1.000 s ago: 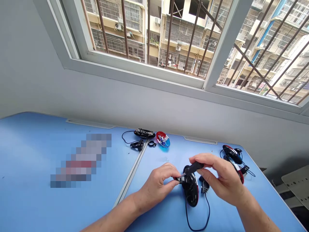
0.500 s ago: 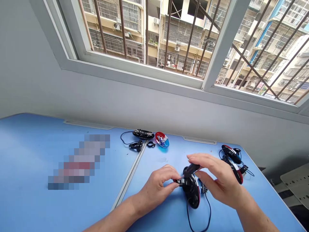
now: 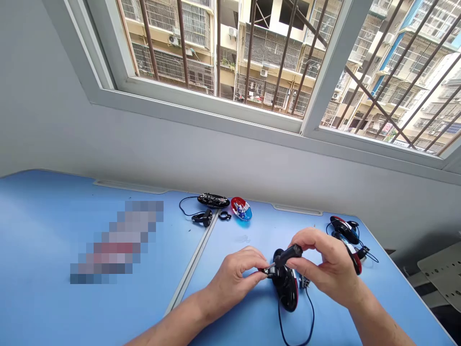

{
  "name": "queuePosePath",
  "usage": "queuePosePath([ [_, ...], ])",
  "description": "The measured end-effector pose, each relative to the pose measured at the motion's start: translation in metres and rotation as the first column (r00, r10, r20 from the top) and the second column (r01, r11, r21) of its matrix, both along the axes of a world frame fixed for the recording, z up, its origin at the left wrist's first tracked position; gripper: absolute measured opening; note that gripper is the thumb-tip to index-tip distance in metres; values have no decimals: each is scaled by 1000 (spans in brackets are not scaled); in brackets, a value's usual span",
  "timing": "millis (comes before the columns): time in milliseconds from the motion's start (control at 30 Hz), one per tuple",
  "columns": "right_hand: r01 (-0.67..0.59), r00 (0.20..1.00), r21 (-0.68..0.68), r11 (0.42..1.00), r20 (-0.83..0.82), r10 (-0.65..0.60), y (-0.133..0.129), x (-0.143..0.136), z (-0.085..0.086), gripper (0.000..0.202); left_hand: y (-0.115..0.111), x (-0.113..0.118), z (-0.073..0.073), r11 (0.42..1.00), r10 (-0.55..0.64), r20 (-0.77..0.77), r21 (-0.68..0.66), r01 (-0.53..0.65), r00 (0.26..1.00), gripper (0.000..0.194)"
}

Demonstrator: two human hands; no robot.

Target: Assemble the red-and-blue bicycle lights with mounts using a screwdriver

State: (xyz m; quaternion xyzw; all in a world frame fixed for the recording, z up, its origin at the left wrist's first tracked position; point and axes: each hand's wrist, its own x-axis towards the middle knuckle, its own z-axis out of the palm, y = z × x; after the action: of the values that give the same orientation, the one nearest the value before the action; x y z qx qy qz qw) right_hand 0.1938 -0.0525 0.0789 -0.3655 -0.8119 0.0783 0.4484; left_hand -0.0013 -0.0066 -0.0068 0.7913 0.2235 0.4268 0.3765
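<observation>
In the head view, my left hand [image 3: 241, 274] pinches the small clamp of a glossy black oval light [image 3: 287, 288] between thumb and index finger. The light has a red edge and rests on the blue table, a black cable looping from it towards me. A screwdriver [image 3: 292, 253] with a thick black handle is held between the thumb and fingers of my right hand [image 3: 324, 262]. Its metal shaft points left, the tip at the clamp beside my left fingertips. The screw itself is too small to make out. A small part [image 3: 305, 282] with a cable lies just right of the light, partly hidden.
At the back lie an opened black housing [image 3: 213, 200], a cabled handlebar switch [image 3: 203, 217], a black ring clamp [image 3: 224, 216] and a red-and-blue lens cover [image 3: 241, 209] holding small parts. Two more lights [image 3: 345, 229] sit at the right edge. A pixelated patch covers the left.
My right hand has changed its grip, its fingers now curled around the screwdriver handle's end instead of stretched over it. My left hand and the light stay put.
</observation>
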Motion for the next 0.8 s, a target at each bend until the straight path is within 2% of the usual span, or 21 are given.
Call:
queuePosePath([
  [100,-15,1000,101,995,10,14,1,-3,-1,14,0,1,-1,1000,-2,10,7,2,1000,16],
  [200,-54,998,141,989,41,49,2,-4,-1,19,0,1,-1,1000,-3,19,6,3,1000,15],
  [300,-69,996,110,992,64,62,2,-2,0,20,0,1,-2,1000,2,12,1,-3,1000,15],
  [533,-146,988,-69,987,43,149,-1,4,2,29,1,0,-1,997,10,-11,-75,-11,1000,16],
  [800,-136,991,-99,986,8,137,-1,4,-1,26,-2,0,1,994,21,-34,-108,-25,999,18],
])
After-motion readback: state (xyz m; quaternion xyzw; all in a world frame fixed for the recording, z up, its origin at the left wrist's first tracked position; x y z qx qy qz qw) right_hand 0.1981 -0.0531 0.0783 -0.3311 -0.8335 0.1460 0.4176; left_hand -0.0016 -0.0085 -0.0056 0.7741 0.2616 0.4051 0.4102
